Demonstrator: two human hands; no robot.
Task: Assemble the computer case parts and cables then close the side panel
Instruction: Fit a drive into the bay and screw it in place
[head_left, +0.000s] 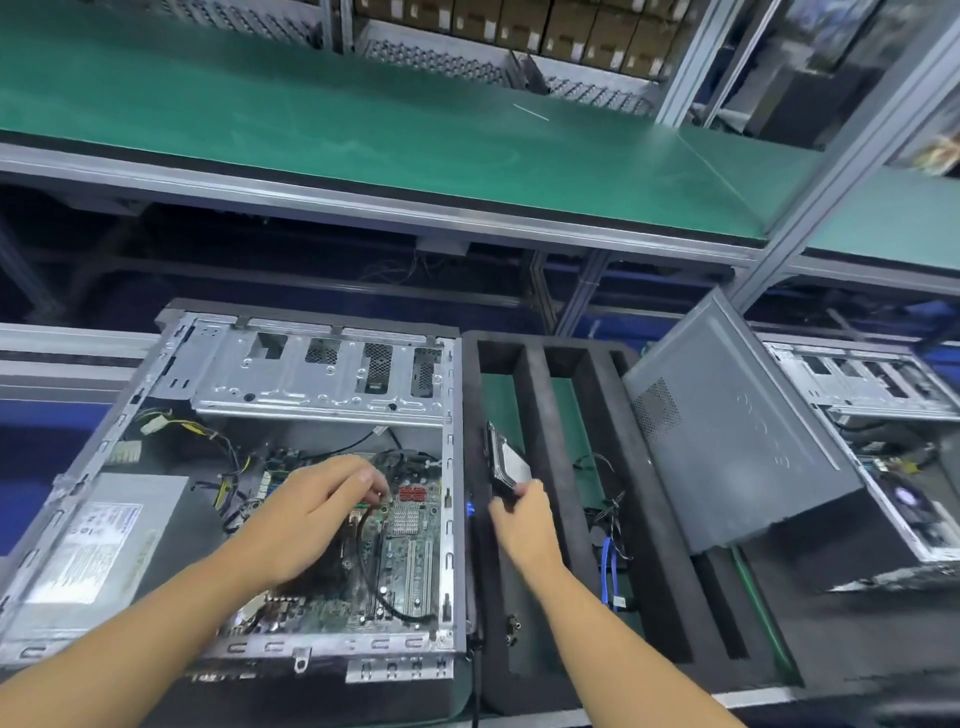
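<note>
An open computer case (447, 519) lies on its side, with the green motherboard (405, 566) and a grey power supply (98, 551) inside. My left hand (306, 519) is inside the case over the motherboard, its fingertips pinching a thin black cable (371, 566). My right hand (524, 525) reaches into the black foam tray (550, 415) beside the case and grips the lower end of a hard drive (506, 460) that stands on edge in a slot. A grey side panel (737, 447) leans tilted against the tray's right side.
A blue cable (608, 569) and black wires (608, 506) lie in a middle slot of the foam tray. A second open case (878, 415) sits at the far right. A green shelf (363, 130) on metal posts runs overhead behind the bench.
</note>
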